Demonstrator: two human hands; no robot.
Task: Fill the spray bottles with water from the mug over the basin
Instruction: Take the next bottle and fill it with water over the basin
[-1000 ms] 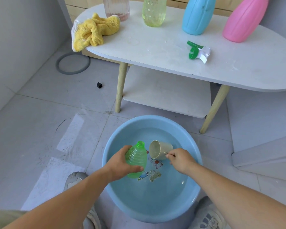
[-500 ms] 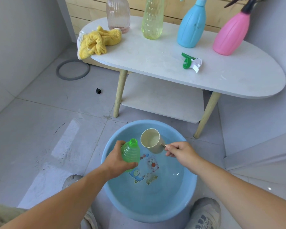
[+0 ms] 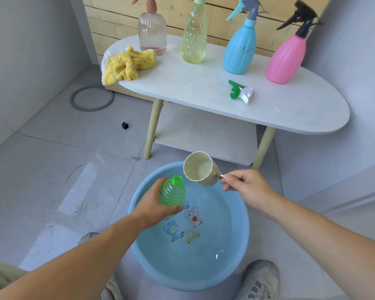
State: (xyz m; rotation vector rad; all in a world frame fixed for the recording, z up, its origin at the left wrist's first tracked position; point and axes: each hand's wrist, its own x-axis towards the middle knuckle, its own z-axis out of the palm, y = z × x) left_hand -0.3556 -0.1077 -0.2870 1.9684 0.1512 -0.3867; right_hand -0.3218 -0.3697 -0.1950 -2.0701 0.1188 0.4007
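My left hand (image 3: 154,204) grips a green ribbed bottle (image 3: 172,192) with no cap, held over the blue basin (image 3: 243,239) of water. My right hand (image 3: 245,186) pinches the handle of a cream mug (image 3: 200,169), tipped on its side with its mouth toward the camera, just right of and above the bottle's open neck. The green and white spray head (image 3: 239,93) lies on the white table (image 3: 290,109). On the table stand a clear pink bottle (image 3: 152,33), a pale green bottle (image 3: 193,37), a blue spray bottle (image 3: 239,48) and a pink spray bottle (image 3: 286,55).
A yellow cloth (image 3: 126,64) lies bunched on the table's left end. A grey ring (image 3: 91,97) and a small black cube (image 3: 125,125) lie on the tiled floor. My shoes (image 3: 260,280) flank the basin. A lower shelf (image 3: 204,135) sits under the table.
Both hands have risen above the basin, taking the green bottle and the mug up with them. The mug has lifted higher, near the basin's far rim. The camera has tilted up.
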